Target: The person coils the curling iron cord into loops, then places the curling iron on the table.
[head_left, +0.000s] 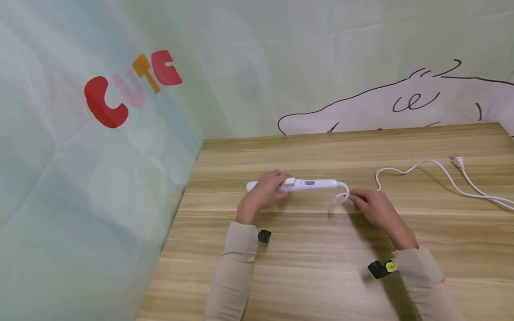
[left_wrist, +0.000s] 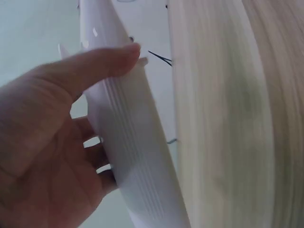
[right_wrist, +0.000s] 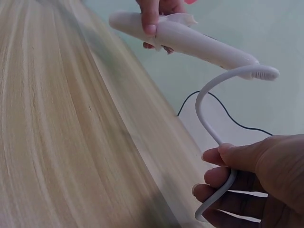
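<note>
A white curling iron [head_left: 315,183] with a small greyish button lies level in front of me, raised off the table. My left hand [head_left: 267,189] grips it around the barrel end, near a protruding lever tab. In the left wrist view the thumb lies across the ribbed white body [left_wrist: 135,142], the other fingers behind it. My right hand [head_left: 373,207] pinches the white cord [right_wrist: 206,114] a short way from where it leaves the handle. Between handle and fingertips the cord bends in a loop; in the right wrist view it runs on past the curled fingers.
The wooden table [head_left: 305,267] meets patterned cloth walls [head_left: 241,80] at the back and left. On its right side the rest of the cord [head_left: 433,161] winds loosely, with a two-pin plug [head_left: 458,162] toward the back.
</note>
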A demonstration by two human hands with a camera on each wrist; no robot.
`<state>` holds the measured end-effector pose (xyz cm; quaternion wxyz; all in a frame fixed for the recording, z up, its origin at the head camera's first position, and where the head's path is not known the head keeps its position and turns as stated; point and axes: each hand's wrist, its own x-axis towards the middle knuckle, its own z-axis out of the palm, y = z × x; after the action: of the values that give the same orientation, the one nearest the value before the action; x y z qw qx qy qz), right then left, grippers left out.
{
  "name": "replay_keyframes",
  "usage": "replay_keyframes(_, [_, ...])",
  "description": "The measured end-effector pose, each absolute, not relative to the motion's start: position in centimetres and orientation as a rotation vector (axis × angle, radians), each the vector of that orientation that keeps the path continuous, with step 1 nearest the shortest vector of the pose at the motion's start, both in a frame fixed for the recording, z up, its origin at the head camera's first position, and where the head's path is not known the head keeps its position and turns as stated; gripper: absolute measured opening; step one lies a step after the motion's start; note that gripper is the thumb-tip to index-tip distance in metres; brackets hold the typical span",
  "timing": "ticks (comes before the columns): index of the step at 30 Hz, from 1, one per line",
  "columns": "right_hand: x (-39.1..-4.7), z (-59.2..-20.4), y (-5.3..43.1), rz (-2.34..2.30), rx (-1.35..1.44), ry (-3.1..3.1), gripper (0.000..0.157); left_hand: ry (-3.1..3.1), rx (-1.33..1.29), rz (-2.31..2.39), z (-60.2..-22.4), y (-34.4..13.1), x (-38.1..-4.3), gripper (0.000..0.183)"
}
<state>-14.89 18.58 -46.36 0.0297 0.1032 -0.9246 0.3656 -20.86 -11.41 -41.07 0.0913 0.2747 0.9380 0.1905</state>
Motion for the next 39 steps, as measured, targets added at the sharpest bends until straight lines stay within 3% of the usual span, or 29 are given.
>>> replay_keyframes(12, [-15.2, -44.8, 18.3, 1.103, 0.398, -2.81, 0.017, 2.673, 1.018, 0.328, -40.1, -9.3, -19.3, 0.037])
replay_keyframes(39, [-14.7, -41.5, 16.9, 1.027, 0.406, -2.763, 0.023, 2.65, 0.8, 0.258, -39.2, -8.7, -18.6, 0.041])
